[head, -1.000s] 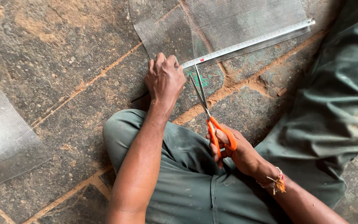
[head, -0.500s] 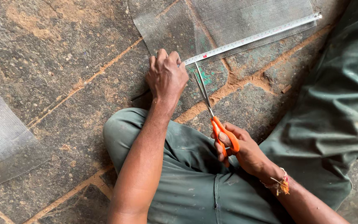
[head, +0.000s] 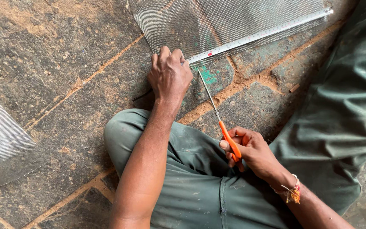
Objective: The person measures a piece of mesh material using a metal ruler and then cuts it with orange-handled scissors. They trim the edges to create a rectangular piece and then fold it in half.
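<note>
Mesh sheet (head: 234, 21) (grey, fine-woven) lies pinned under left hand (head: 169, 76); right hand (head: 250, 148) grips orange-handled scissors (head: 219, 121).

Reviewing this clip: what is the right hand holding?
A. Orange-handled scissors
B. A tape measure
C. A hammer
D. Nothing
A: the right hand grips the orange handles of the scissors, whose blades point toward the edge of the mesh sheet, while the left hand presses down at the end of the ruler lying on that mesh.
</note>
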The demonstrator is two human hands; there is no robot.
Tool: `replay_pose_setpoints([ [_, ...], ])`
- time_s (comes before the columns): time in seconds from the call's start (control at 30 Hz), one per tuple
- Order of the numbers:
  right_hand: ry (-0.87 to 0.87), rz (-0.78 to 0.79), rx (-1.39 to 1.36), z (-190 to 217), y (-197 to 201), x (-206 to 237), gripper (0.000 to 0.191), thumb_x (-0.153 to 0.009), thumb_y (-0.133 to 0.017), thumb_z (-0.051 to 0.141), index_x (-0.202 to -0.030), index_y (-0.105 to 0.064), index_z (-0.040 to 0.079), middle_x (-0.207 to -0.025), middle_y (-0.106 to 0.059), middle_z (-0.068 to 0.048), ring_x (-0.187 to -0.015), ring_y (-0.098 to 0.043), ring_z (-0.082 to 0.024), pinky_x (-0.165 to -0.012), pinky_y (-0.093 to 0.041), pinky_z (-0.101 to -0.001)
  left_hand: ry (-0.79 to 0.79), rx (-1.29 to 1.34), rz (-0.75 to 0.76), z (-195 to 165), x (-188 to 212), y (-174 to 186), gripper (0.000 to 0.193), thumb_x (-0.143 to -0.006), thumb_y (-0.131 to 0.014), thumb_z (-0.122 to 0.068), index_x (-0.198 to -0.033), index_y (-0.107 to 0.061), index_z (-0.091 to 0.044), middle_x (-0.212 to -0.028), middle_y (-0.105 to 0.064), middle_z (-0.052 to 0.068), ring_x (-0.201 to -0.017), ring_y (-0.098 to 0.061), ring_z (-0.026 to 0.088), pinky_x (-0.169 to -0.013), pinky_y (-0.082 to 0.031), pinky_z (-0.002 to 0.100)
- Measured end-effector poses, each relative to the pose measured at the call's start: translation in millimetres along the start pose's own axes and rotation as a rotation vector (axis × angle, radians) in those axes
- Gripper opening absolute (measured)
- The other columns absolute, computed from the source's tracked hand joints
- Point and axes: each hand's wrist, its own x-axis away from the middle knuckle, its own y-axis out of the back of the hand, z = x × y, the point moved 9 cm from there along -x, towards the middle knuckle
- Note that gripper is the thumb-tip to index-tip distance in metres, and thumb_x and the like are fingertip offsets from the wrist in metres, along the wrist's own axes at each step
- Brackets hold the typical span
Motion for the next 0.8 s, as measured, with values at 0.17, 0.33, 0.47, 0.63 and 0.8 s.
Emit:
replay_pose_setpoints([
  [0.17, -0.089, -0.018, 0.106, -3.2, 4.2, -0.3, 0.023, -0.083, -0.079, 0.022, -0.089, -0.063, 0.006, -0.066, -0.068, -0.004, -0.052, -0.065, -0.013, -0.043, -0.048, -0.0269, -0.006, 0.009, -0.002, -3.8, 1.9, 7.2, 0.019, -0.08, -0.083, -0.023, -0.086, -0.074, -0.009, -0.093, -0.065, 0.007, -0.091, -0.064, 0.025, -0.066, -0.059, 0.041],
  [0.33, -0.095, 0.045, 0.096, 0.0, 0.7, -3.7, 0.023, -0.081, -0.079, 0.02, -0.091, -0.064, 0.005, -0.068, -0.069, -0.004, -0.054, -0.067, -0.013, -0.047, -0.056, -0.0283, 0.001, 0.012, 0.011, -4.8, 0.4, 9.2, 0.017, -0.08, -0.083, -0.021, -0.089, -0.074, -0.009, -0.093, -0.064, 0.007, -0.091, -0.064, 0.024, -0.067, -0.059, 0.041],
  [0.47, -0.08, 0.028, 0.076, -0.3, 3.2, -0.6, 0.026, -0.084, -0.078, 0.021, -0.092, -0.062, 0.003, -0.064, -0.063, -0.005, -0.051, -0.062, -0.014, -0.043, -0.048, -0.0278, -0.009, -0.004, 0.0, -5.6, 0.1, 10.1, 0.018, -0.079, -0.083, -0.021, -0.089, -0.075, -0.009, -0.093, -0.064, 0.007, -0.09, -0.064, 0.025, -0.067, -0.059, 0.041],
  [0.63, 0.021, 0.047, -0.037, 4.8, 1.0, -2.2, 0.024, -0.085, -0.078, 0.019, -0.092, -0.063, 0.002, -0.066, -0.062, -0.003, -0.052, -0.059, -0.011, -0.044, -0.047, -0.0262, -0.004, 0.002, 0.01, -4.5, -0.8, 7.9, 0.018, -0.079, -0.083, -0.021, -0.09, -0.075, -0.009, -0.094, -0.064, 0.007, -0.091, -0.063, 0.024, -0.067, -0.059, 0.041],
  [0.8, 0.067, 0.073, -0.075, 6.2, -1.5, -6.1, 0.024, -0.082, -0.078, 0.016, -0.096, -0.066, 0.001, -0.069, -0.063, -0.001, -0.054, -0.06, -0.01, -0.046, -0.052, -0.0265, -0.003, 0.016, 0.01, -3.2, -1.4, 4.3, 0.019, -0.08, -0.084, -0.023, -0.088, -0.074, -0.009, -0.094, -0.064, 0.007, -0.091, -0.063, 0.024, -0.067, -0.059, 0.04],
])
